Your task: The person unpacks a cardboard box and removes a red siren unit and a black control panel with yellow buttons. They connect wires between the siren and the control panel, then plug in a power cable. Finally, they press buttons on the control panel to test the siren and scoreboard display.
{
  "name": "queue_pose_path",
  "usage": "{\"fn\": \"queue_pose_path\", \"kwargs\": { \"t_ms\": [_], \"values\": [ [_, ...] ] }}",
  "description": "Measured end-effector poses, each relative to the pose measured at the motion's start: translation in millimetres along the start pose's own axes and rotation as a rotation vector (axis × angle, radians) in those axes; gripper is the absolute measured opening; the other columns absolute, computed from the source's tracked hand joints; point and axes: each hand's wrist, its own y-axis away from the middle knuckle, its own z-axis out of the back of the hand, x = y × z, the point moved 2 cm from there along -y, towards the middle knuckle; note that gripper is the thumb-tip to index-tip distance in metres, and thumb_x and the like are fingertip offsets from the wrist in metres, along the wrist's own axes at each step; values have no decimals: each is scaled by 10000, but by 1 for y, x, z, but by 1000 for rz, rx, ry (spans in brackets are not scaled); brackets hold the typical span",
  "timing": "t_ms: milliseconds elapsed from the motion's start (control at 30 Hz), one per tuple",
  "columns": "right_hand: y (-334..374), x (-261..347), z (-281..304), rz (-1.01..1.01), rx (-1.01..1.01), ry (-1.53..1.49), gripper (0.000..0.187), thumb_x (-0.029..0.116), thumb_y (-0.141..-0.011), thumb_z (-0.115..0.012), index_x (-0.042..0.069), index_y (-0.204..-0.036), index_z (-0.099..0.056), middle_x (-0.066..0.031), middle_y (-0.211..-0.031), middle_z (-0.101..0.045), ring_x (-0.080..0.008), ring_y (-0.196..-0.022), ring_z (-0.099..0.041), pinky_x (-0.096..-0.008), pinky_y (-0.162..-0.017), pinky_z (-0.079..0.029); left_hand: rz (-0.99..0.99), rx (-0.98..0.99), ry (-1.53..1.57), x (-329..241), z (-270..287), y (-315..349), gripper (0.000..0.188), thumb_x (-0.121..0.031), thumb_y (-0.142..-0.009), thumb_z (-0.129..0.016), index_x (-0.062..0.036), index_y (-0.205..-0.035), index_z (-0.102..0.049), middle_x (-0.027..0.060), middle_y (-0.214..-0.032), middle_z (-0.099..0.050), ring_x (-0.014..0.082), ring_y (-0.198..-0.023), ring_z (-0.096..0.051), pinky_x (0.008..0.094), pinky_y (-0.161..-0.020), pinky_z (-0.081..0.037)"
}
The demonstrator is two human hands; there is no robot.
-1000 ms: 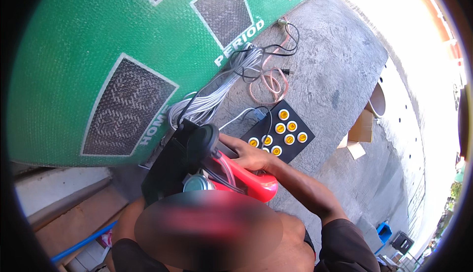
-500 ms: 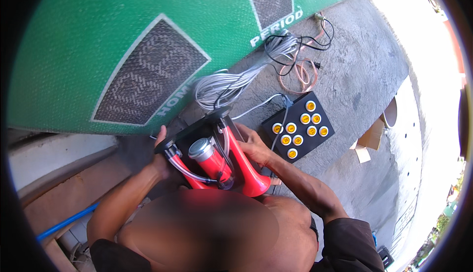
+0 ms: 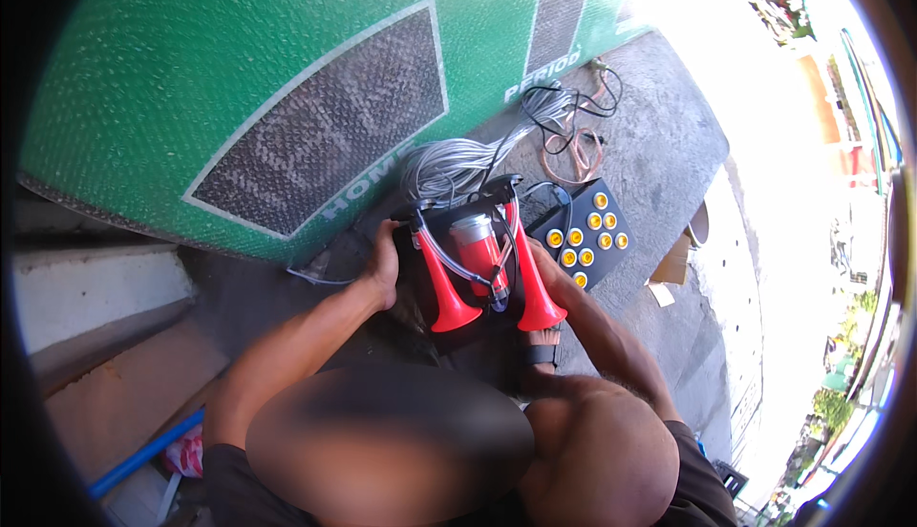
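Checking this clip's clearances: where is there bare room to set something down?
Bare concrete slab shows between the pinkish cord, button box and the slab's right edge. It's crowded left of the box: gray cable bundle along the green board, held horn unit nearer.

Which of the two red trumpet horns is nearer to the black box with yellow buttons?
The right trumpet horn, on the button box side; the left trumpet horn is beyond the silver-capped red cylinder, nearer the left hand.

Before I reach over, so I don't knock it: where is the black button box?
In the head view, the black button box lies right of centre on the grey concrete, just right of the red horns.
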Motion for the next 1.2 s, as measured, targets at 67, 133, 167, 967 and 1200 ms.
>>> {"fn": "queue_pose_path", "kwargs": {
  "t_ms": [67, 133, 167, 967, 1200],
  "values": [
    [13, 8, -12, -69, -56, -130, 327, 234, -1051, -521, 12, -1270, -618, -104, -1075, -728, -196, -916, -728, -329, -799, -617, -60, -12, -62, -5, -5, 1, 837, -736, -885, -337, -97, -1330, -643, 128, -1302, -677, 273, -1195, -639, 445, -1071, -460],
    [32, 11, -24, -140, -120, -244, 300, 211, -1053, -508, -6, -1211, -643, -101, -1039, -747, -206, -867, -748, -327, -772, -633, -34, 13, -19, -5, -9, 9, 795, -714, -901, -334, -105, -1295, -657, 122, -1271, -687, 269, -1152, -657, 442, -1037, -482],
    [40, 13, -28, -122, -150, -174, 307, 219, -1051, -513, -1, -1224, -640, -101, -1048, -743, -201, -880, -742, -327, -779, -626, 18, 64, 46, -4, -13, 13, 743, -684, -921, -334, -112, -1250, -675, 117, -1232, -700, 266, -1108, -673, 440, -1004, -504],
    [31, -26, 111, -55, -313, 604, 503, 459, -987, -560, -9, -1065, -727, -148, -999, -741, -223, -927, -702, -380, -837, -531, -61, -135, -8, 70, -55, -28, 359, -336, -989, -458, -113, -1192, -652, 66, -1131, -681, 207, -1005, -655, 397, -932, -521],
    [28, 25, 114, -28, -80, 1220, 370, 370, -924, -578, 43, -969, -744, -212, -950, -730, -402, -897, -700, -485, -813, -537, -675, -260, -1481, -24, -80, 18, 403, -120, -825, -619, -26, -1217, -604, 143, -1163, -632, 294, -1101, -613, 479, -902, -476]
  ]
}}
